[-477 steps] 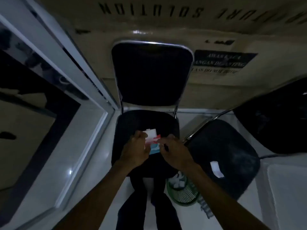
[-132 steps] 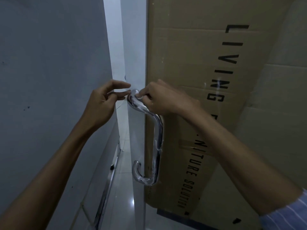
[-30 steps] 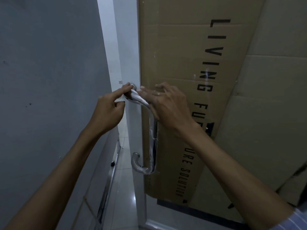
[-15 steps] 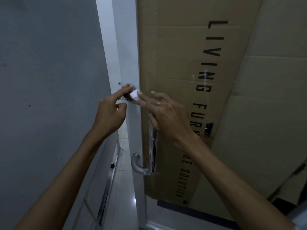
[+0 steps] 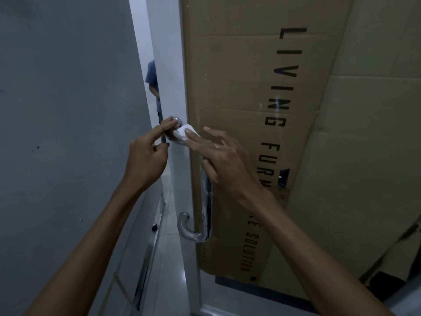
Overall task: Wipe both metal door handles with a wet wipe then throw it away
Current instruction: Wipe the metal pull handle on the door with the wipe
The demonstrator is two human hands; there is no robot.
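A: Where was the wipe (image 5: 188, 131)?
B: At the top bend of the handle (image 5: 206, 201). The right hand (image 5: 224, 160) pressed it there with straight, spread fingers, to rub the metal.
A: And the left hand (image 5: 148, 156)?
B: Its forefinger touched the handle's top, other fingers curled, probably to steady it.

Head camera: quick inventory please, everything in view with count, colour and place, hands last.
Door handle: one, chrome, on door edge, centre.
Wet wipe: one, white, on handle's top bend.
Cardboard box: one, brown, black lettering, behind the door glass.
Wall: grey, left.
Bystander: one, blue shirt, seen through door gap.
Left hand: forefinger touching handle's top mount.
Right hand: straight fingers pressing wipe onto handle.
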